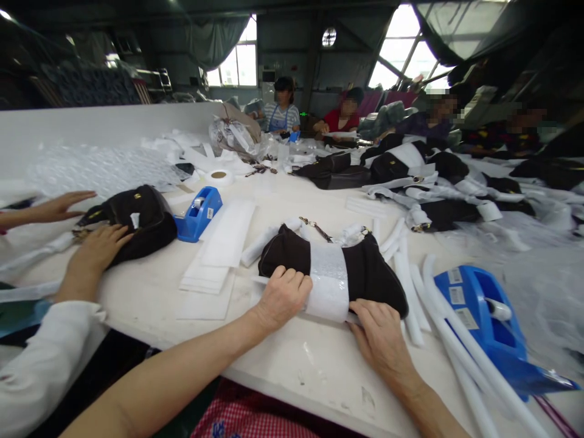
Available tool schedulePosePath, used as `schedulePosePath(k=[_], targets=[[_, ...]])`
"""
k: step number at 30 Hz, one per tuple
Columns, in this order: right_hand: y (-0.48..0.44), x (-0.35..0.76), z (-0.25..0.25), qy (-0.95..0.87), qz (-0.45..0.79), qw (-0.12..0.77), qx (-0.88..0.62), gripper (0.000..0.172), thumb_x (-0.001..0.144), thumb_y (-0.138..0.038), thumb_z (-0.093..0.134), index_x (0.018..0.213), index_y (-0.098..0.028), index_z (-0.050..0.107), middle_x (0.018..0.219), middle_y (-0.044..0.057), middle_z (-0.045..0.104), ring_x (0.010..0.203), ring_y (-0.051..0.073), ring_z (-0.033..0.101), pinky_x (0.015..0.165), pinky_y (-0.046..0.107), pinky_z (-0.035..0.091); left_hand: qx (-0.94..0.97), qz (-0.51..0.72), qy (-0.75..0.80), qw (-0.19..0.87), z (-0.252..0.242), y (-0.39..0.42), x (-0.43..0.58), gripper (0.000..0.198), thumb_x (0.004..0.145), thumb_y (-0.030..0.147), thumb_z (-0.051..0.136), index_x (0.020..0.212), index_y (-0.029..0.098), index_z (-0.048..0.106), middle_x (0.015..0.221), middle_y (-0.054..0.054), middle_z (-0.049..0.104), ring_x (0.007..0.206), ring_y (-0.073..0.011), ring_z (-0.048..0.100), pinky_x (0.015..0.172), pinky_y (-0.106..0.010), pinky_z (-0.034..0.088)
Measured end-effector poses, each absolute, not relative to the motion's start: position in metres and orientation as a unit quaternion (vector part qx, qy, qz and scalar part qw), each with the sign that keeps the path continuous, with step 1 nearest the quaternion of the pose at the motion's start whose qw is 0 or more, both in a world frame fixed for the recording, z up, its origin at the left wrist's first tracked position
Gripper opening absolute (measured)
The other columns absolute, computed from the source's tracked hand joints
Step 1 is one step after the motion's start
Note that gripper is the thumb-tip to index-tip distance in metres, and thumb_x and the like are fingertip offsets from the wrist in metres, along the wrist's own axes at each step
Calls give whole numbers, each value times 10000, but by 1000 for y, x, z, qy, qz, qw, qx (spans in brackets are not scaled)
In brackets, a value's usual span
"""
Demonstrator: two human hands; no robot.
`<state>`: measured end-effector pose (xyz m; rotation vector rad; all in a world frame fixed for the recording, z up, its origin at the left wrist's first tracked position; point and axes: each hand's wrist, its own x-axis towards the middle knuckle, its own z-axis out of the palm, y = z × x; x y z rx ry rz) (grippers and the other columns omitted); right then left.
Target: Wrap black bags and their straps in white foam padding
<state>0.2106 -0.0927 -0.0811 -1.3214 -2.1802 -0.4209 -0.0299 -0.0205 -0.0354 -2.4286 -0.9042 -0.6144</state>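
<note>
In front of me lies a black handbag (371,271) with a white foam band (328,277) wrapped round its middle and a chain strap (319,228) at its top. My left hand (283,298) is closed at the bag's lower left, fingers curled beside the band; a thin white edge sticks out left of it. At the lower right edge, my right hand (376,328) grips the bag, fingers on top and thumb below. The bag's underside is hidden. White foam sheets (228,234) are stacked on the left, and white foam tubes (404,292) lie on the right.
Blue tape dispensers stand left (198,213) and right (483,316) of the bag. A co-worker's hands rest by another black bag (150,213) at the left. Further back are a tape roll (219,177), piled black bags (337,171) and several people across the white table (292,198).
</note>
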Motion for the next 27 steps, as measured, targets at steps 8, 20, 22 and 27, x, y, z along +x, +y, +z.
schedulePosePath(k=[8,20,22,27], targets=[[-94,213,-77,-804,-115,273,-516,238,933,-214,500,1148,-180,594,1033,101,622,923,236,552,779,366,405,-901,-193,-307,239,-31,-14,-34,210,943,93,398,792,164,527,751,-45,537,733,-200,475,663,-366,315],[-83,227,-81,-808,-61,239,-535,295,874,-398,602,1106,-217,600,1028,73,652,903,236,579,725,338,380,-910,-150,-321,215,-26,-22,-35,199,951,102,403,798,164,516,753,-47,543,753,-206,489,607,-350,319],[-86,219,-79,-795,-74,242,-551,207,880,-322,587,1056,-214,606,984,57,655,868,225,567,721,337,364,-916,-116,-334,189,-20,-25,-33,174,938,98,425,805,161,517,770,-48,550,761,-209,501,576,-335,342],[-87,209,-80,-763,-90,281,-575,91,867,-207,558,949,-210,595,905,39,650,828,217,551,731,348,350,-911,-75,-391,107,-13,-32,-29,139,918,88,454,822,160,524,812,-52,556,790,-210,508,536,-303,391]])
